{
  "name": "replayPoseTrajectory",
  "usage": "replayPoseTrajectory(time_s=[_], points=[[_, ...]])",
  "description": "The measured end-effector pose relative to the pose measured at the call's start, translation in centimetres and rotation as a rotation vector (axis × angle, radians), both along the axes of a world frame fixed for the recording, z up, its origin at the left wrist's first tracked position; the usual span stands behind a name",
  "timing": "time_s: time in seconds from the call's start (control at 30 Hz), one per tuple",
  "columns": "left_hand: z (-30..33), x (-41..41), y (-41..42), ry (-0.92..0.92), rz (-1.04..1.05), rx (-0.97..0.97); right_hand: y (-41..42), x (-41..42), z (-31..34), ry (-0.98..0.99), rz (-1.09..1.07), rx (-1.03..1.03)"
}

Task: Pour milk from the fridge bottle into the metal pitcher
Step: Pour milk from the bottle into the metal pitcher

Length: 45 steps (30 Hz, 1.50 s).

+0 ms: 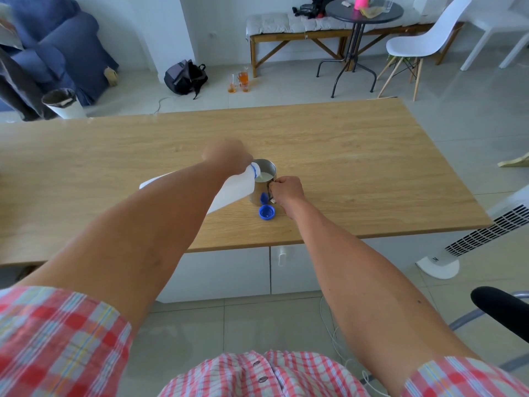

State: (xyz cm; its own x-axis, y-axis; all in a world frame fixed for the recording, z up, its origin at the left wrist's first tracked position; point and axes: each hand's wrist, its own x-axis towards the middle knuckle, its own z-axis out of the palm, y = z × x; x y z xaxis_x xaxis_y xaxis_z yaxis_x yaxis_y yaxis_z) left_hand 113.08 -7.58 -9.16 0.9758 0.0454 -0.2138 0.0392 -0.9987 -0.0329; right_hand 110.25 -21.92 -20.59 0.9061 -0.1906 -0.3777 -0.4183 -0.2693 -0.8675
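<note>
A metal pitcher [259, 193] stands on the wooden table [357, 173] near its front middle, with white milk showing inside. My left hand [227, 154] grips the white plastic milk bottle [234, 189], which is tipped almost flat, its blue-ringed mouth over the pitcher's rim. Milk runs from the mouth into the pitcher. My right hand [286, 191] grips the pitcher's handle on its right side. The blue bottle cap [266, 212] lies open side up on the table just in front of the pitcher. My left forearm hides much of the bottle's body.
A white tower fan [486, 233] stands by the table's right front corner. A black chair armrest [501, 308] is at my lower right. Beyond the table are a backpack [185, 77], glasses on the floor [240, 81], a bench, a round table and a white chair.
</note>
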Motion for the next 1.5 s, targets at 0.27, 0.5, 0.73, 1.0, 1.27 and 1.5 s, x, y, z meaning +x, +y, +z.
replayPoseTrajectory(time_s=[0.27, 0.5, 0.73, 1.0, 1.27, 1.5], points=[[0.09, -0.03, -0.09, -0.002, 0.0, 0.006, -0.1, 0.03, -0.05, -0.006, 0.008, -0.007], [0.09, 0.0, -0.04, 0.003, -0.005, 0.014, 0.03, 0.0, 0.04, 0.002, 0.006, -0.017], [0.22, 0.06, -0.29, 0.005, -0.011, 0.016, -0.1, 0.06, 0.06, 0.005, -0.004, -0.007], [0.16, 0.09, -0.18, 0.003, -0.023, 0.026, 0.13, 0.03, -0.03, -0.002, 0.0, -0.011], [-0.05, 0.15, -0.17, -0.005, -0.023, 0.014, 0.07, 0.16, -0.3, -0.008, -0.001, -0.006], [0.04, 0.25, -0.25, -0.005, -0.036, 0.026, 0.03, 0.21, -0.27, -0.003, -0.004, -0.001]])
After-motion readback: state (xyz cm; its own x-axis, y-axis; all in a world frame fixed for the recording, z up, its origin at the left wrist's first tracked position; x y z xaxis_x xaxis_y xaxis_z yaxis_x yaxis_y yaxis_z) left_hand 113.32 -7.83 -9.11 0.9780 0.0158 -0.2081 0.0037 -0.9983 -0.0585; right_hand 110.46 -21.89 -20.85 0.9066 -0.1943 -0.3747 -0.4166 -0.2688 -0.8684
